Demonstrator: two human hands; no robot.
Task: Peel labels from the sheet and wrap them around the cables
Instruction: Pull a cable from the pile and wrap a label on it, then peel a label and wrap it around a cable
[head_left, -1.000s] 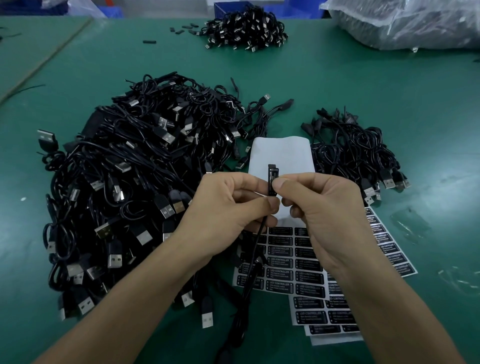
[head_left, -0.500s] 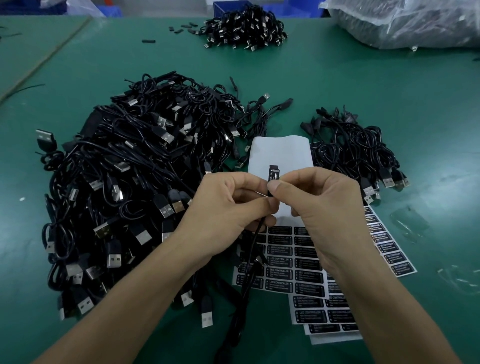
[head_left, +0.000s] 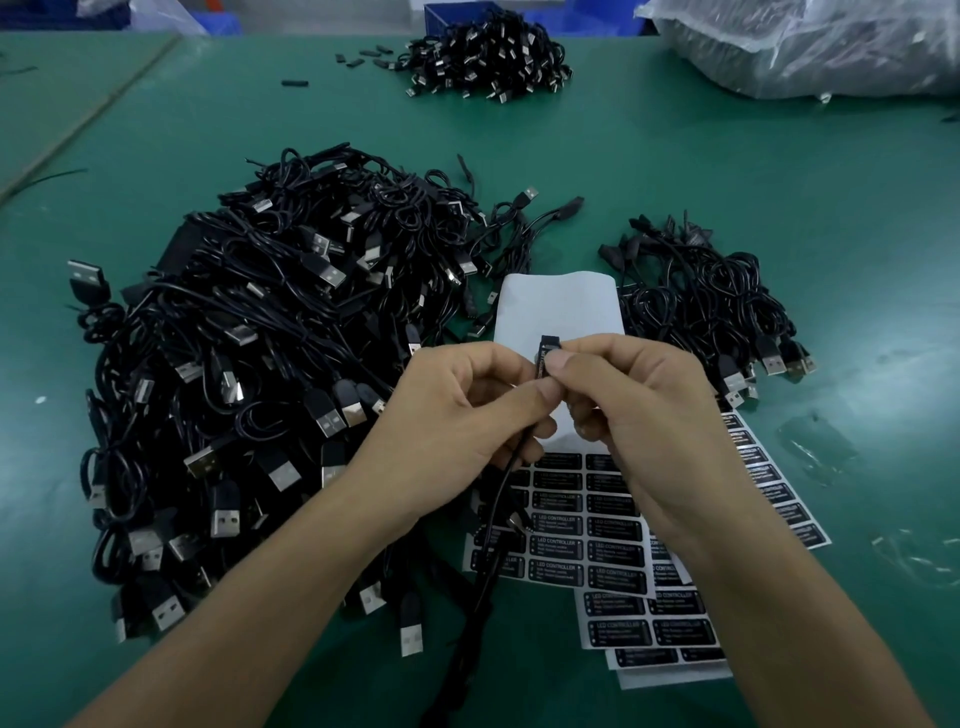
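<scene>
The green table (head_left: 727, 182) carries a clear plastic bag (head_left: 810, 47) at one o'clock, small black pieces (head_left: 295, 82) at eleven, and transparent film scraps (head_left: 815, 447) at three o'clock.

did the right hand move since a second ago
Yes, slightly: the right hand has crept up the white backing sheet, its thumb covering more of the label.
</scene>
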